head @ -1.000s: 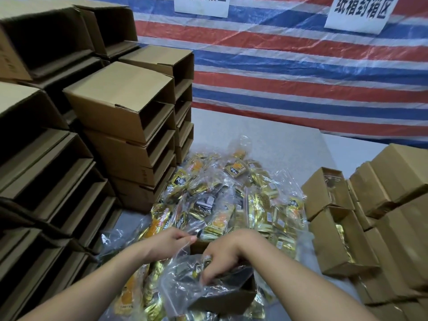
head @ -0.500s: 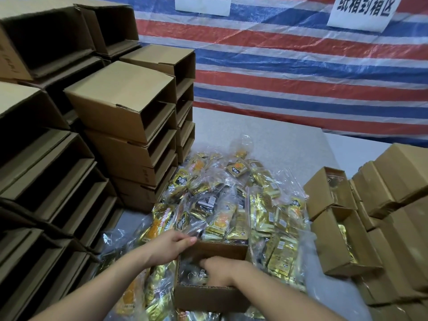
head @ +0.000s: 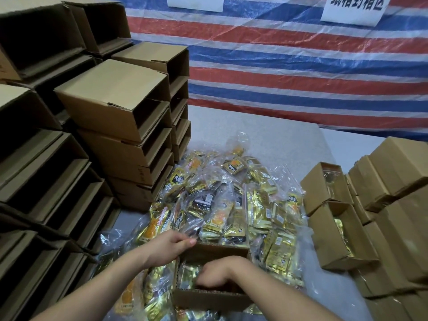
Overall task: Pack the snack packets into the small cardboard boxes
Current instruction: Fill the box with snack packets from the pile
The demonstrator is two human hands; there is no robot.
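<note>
A small open cardboard box (head: 209, 301) sits on the table right in front of me, on top of loose packets. My left hand (head: 170, 247) grips the box's far left corner, thumb along the rim. My right hand (head: 218, 272) is down inside the box, its fingers curled on a clear bag of gold snack packets (head: 188, 275); the fingertips are hidden in shadow. Behind the box lies a big heap of gold and orange snack packets (head: 231, 205) in clear bags.
Tall stacks of empty open cartons (head: 120, 117) stand at the left. At the right, two open small boxes (head: 328, 230) hold packets, beside stacked shut boxes (head: 398, 205). A striped tarp (head: 289, 66) hangs behind the grey table (head: 266, 126).
My right hand has pushed the clear bag of packets from above the box down into it. My left hand has stayed at the box's far left corner.
</note>
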